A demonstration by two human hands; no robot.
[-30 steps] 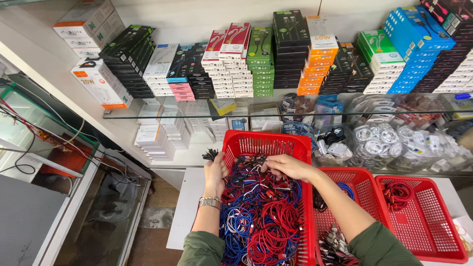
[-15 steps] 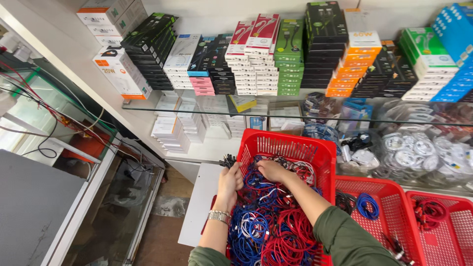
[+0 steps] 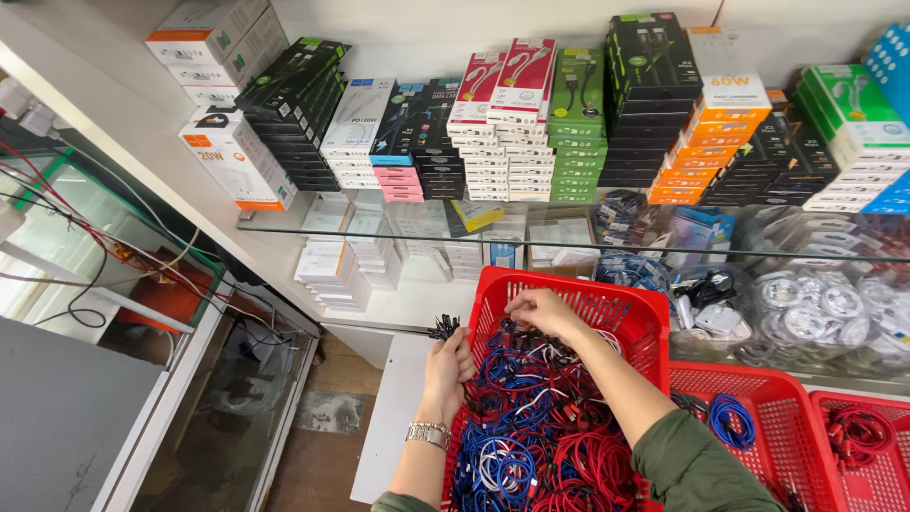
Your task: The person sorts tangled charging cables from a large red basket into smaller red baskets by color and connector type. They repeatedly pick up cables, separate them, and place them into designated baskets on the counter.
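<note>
Head view: I see my left hand point(image 3: 449, 365) at the left rim of the red basket point(image 3: 626, 303), fingers closed around a bunch of black cable ends point(image 3: 443, 328). My right hand point(image 3: 540, 311) is inside the basket, fingertips pinching at the tangled red, blue and white cables point(image 3: 540, 427). Stacked boxes point(image 3: 531, 123) line the shelf above.
</note>
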